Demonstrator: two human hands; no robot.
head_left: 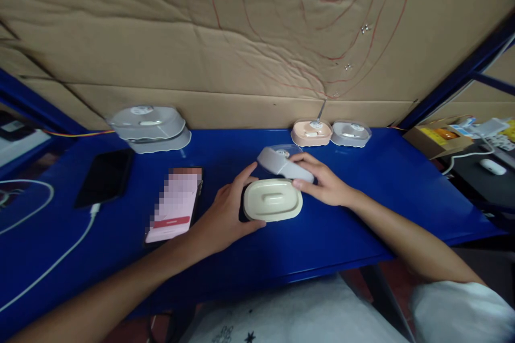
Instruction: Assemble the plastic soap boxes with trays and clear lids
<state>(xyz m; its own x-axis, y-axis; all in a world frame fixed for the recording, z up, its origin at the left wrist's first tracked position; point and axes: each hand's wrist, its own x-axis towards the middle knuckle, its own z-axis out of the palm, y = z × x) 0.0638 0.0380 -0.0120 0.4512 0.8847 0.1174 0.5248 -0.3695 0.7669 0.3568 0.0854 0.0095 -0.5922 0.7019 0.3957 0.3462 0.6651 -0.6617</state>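
Note:
A cream oval dish (pixel 272 201) with a raised bar in its middle sits near the front of the blue table. My left hand (pixel 237 206) is at its left end, thumb along the near edge and fingers round the far side. Just behind the dish, my right hand (pixel 322 179) grips a grey container (pixel 277 163) that is tilted, with a clear cover on its far side. The fingertips of my right hand are close to the dish's right rim.
Two stacked grey containers (pixel 148 124) stand at the back left. A peach container (pixel 311 134) and another grey one (pixel 350 135) are at the back right. A lit phone (pixel 175 206), a dark phone (pixel 105 177) and a white cable (pixel 76 246) lie on the blue table (pixel 322 241).

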